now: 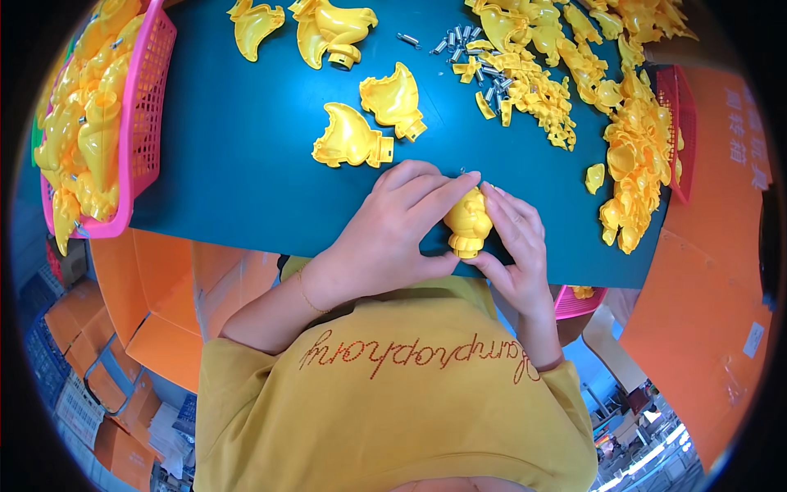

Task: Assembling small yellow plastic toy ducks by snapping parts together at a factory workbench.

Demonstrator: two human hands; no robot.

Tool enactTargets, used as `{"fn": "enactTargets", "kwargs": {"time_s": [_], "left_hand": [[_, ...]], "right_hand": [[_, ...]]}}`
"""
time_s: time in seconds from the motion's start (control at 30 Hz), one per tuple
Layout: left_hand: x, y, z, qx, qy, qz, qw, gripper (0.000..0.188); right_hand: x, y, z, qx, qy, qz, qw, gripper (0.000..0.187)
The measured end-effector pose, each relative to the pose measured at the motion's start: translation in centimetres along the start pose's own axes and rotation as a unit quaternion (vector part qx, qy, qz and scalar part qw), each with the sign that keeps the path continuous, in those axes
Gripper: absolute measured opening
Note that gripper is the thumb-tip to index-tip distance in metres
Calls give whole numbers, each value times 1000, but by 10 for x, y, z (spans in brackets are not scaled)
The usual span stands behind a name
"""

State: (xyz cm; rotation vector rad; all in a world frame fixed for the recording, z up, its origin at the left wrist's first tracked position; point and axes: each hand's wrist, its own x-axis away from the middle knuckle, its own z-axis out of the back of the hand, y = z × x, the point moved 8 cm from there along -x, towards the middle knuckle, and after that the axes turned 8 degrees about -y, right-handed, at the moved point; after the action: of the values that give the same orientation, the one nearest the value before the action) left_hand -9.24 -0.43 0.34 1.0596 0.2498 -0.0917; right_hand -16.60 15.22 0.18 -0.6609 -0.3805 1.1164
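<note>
A small yellow plastic toy figure (468, 221) with a ruffled lower rim is upright between my hands, near the front edge of the table. My left hand (398, 215) presses it from the left, with forefinger and thumb against its side. From the right, the fingers and thumb of my right hand (518, 238) close on the same figure. Just beyond my left hand lie two hollow yellow shell halves, one shell half (352, 138) nearer and another shell half (395, 100) behind it. A thin metal tip shows above the figure between my fingertips.
A pink basket (147, 98) full of yellow parts stands at the left. Metal springs (456, 39) and small yellow pieces (537, 94) lie at the back right, beside a long heap of yellow shells (635, 156). A red basket (676, 123) and orange boxes (160, 279) flank the table (246, 164).
</note>
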Motion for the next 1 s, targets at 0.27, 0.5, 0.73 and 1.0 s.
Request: {"fn": "enactTargets", "kwargs": {"time_s": [0.27, 0.5, 0.73, 1.0], "left_hand": [[1, -4, -4, -23, -14, -38, 999, 80], [6, 13, 11, -44, 21, -12, 999, 76], [10, 10, 6, 127, -22, 20, 991, 71], [4, 19, 12, 118, -36, -15, 992, 68]], "right_hand": [[3, -4, 0, -8, 0, 7, 1000, 73], [23, -1, 2, -279, 100, 23, 955, 61], [19, -13, 0, -382, 79, 26, 920, 77], [6, -20, 20, -274, 121, 44, 953, 68]]}}
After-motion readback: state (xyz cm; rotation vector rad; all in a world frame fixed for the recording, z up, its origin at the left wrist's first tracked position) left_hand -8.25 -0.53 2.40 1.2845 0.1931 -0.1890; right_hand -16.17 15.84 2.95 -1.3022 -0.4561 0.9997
